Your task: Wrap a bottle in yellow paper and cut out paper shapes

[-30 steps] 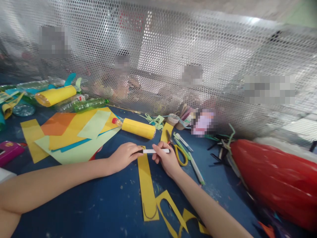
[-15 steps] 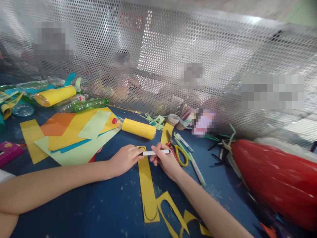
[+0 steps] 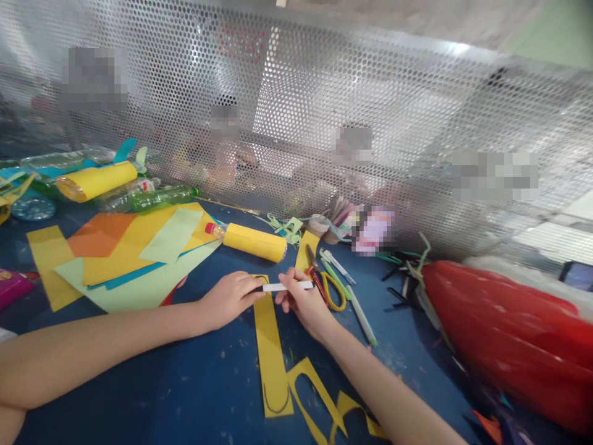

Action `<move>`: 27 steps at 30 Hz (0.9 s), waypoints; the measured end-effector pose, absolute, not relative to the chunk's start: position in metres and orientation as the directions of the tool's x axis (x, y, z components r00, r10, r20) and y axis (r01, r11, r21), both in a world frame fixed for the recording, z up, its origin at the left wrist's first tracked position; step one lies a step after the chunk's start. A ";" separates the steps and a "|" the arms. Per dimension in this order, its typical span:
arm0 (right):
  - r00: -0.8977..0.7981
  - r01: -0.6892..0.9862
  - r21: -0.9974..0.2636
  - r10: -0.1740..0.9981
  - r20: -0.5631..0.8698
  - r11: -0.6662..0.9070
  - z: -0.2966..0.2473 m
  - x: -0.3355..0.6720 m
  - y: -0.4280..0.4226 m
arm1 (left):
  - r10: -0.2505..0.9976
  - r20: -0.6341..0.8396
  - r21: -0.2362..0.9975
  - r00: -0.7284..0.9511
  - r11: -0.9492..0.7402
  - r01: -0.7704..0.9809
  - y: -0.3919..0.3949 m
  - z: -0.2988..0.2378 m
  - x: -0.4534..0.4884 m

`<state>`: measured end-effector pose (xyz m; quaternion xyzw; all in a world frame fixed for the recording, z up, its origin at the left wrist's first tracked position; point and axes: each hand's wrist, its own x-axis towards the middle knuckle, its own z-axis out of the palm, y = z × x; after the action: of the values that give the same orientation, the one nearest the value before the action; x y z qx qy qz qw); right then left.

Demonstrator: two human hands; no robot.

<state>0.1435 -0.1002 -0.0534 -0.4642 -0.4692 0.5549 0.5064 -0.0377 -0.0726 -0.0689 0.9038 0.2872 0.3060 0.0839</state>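
A white marker [image 3: 287, 287] with dark ends lies level between my hands, above the top of a yellow paper strip [image 3: 272, 358]. My left hand [image 3: 230, 301] is closed, its fingertips at the marker's black left end. Closed around the white barrel near the other end is my right hand [image 3: 303, 300]. Curved dark lines are drawn at both ends of the strip. Yellow paper offcuts [image 3: 319, 386] with cut-out curves lie beside its lower end. Scissors [image 3: 334, 290] with yellow and red handles rest just beyond my right hand.
Coloured paper sheets [image 3: 115, 266] and a yellow-wrapped bottle [image 3: 254, 242] lie ahead. More bottles [image 3: 164, 198] are at the back left. Pens [image 3: 362, 315] lie right of the scissors, near a large red plastic bag [image 3: 509, 327]. A perforated metal screen [image 3: 296, 80] borders the far side; people are behind it.
The view has shifted slightly, moving most things a little left in the picture. Both hands keep their hold on the marker above the strip.
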 end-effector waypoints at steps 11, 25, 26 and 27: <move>0.453 0.311 -0.923 0.818 0.355 0.228 -0.041 0.174 -0.093 | 0.731 0.493 0.454 0.472 -0.679 0.577 -0.069 -0.069 -0.036; 0.164 0.892 -0.452 0.907 0.388 0.032 -0.067 0.230 -0.063 | 0.782 0.326 0.358 0.531 -0.623 0.696 -0.071 -0.071 -0.037; 0.153 0.893 -0.449 0.911 0.383 0.039 -0.068 0.230 -0.063 | 0.781 0.329 0.361 0.530 -0.623 0.694 -0.071 -0.071 -0.037; 0.142 0.895 -0.444 0.914 0.380 0.046 -0.069 0.230 -0.062 | 0.781 0.333 0.364 0.528 -0.623 0.692 -0.071 -0.071 -0.037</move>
<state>0.2299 -0.0625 -0.0688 -0.6907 -0.6547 0.0156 0.3068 -0.0373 -0.0713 -0.0707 0.8690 0.4239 0.2374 0.0938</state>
